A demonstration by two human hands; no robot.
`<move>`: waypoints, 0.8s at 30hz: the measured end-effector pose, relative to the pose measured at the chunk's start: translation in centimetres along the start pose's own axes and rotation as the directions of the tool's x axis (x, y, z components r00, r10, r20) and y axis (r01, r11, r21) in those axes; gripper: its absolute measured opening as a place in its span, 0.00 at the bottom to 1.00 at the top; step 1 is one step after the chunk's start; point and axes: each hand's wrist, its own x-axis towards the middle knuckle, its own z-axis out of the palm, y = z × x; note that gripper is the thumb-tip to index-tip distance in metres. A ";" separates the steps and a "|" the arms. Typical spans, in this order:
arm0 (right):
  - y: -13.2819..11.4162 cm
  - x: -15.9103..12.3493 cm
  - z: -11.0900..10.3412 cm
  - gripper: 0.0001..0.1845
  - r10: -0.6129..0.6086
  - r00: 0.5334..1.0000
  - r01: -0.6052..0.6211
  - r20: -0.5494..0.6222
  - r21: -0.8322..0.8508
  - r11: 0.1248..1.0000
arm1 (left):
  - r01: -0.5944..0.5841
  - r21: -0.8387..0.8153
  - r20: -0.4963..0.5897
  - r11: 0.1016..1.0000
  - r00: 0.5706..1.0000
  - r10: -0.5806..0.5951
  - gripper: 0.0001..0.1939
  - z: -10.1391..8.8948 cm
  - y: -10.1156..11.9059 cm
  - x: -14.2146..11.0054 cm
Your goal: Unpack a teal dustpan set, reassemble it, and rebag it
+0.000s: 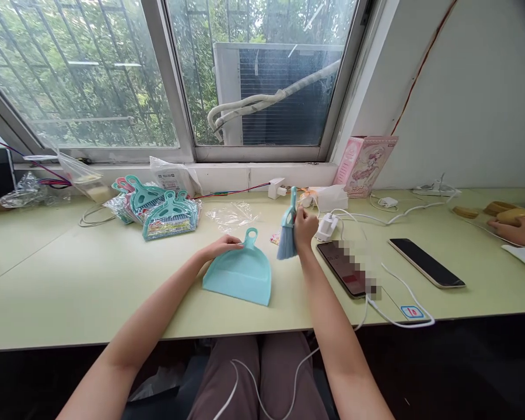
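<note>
A light teal dustpan [238,274] lies on the table in front of me, its looped handle pointing away. My left hand [224,246] grips its upper left edge beside the handle, fingers closed on the rim. To the right, my right hand [305,227] is closed around a small hand brush [287,236] with blue bristles. The brush stands upright, handle up, bristles down. Whether the bristle tips touch the table I cannot tell. Left of the dustpan, several wrapped dustpan-and-brush sets [170,216] are heaped near the window, next to a crumpled clear wrapper [231,217].
Two phones, one dark [341,271] and one further right [426,262], lie right of my arm among white cables. A white charger [326,226], a pink box [365,166] and a power strip [437,188] stand behind. Another person's hand [518,230] is at the far right.
</note>
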 end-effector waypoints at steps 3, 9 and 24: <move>0.5 0.0 0.3 0.28 -0.009 1.000 0.016 0.028 -0.278 0.960 | -0.091 0.102 0.009 0.991 0.996 0.091 0.21 -0.2 -0.2 0.3; 1.7 -0.8 2.3 0.24 -0.005 0.964 0.152 0.266 -0.536 0.830 | -0.143 0.195 -0.056 0.970 0.986 0.157 0.20 -0.4 -0.3 0.4; 2.9 -0.4 2.6 0.08 0.022 0.875 0.215 0.484 -0.428 0.878 | -0.112 0.211 -0.017 0.971 0.993 0.118 0.16 -0.9 -1.6 0.8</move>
